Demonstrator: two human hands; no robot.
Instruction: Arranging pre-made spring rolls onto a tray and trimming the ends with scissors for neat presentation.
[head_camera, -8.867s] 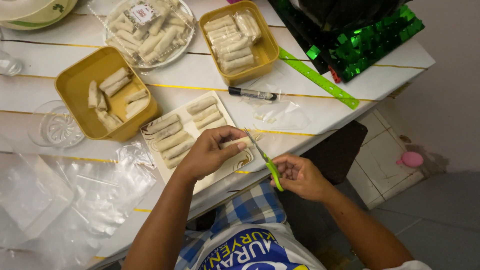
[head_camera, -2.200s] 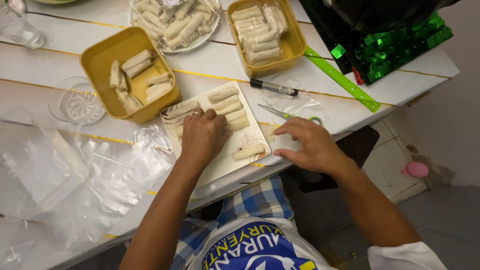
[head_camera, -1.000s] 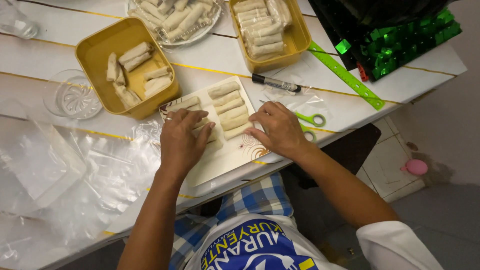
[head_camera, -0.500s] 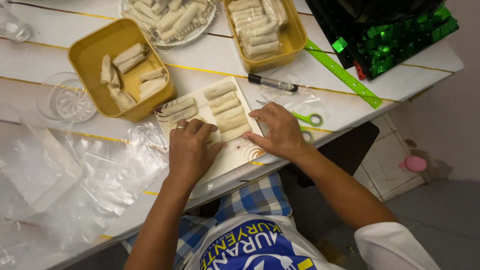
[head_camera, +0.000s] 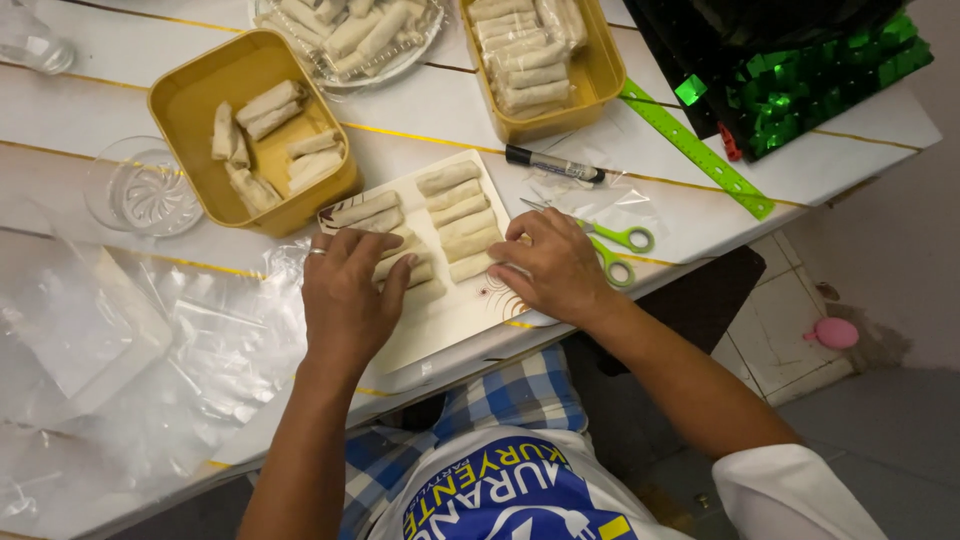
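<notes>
Clear plastic sheets (head_camera: 150, 350) lie at the left of the worktop (head_camera: 420, 130), by a glass dish (head_camera: 143, 187). Next, a yellow tub (head_camera: 190, 80) holds a few cut rolls. The left hand (head_camera: 345, 295) rests flat and loose on the rolls (head_camera: 455, 215) lined up on the cream tray (head_camera: 450, 315). The right hand (head_camera: 555, 265) is loose too, fingertips touching the last roll. A hard push could squash a roll or slide it off the tray. Green scissors (head_camera: 610, 245) lie just beside. Another yellow tub (head_camera: 600, 60) is full of rolls.
</notes>
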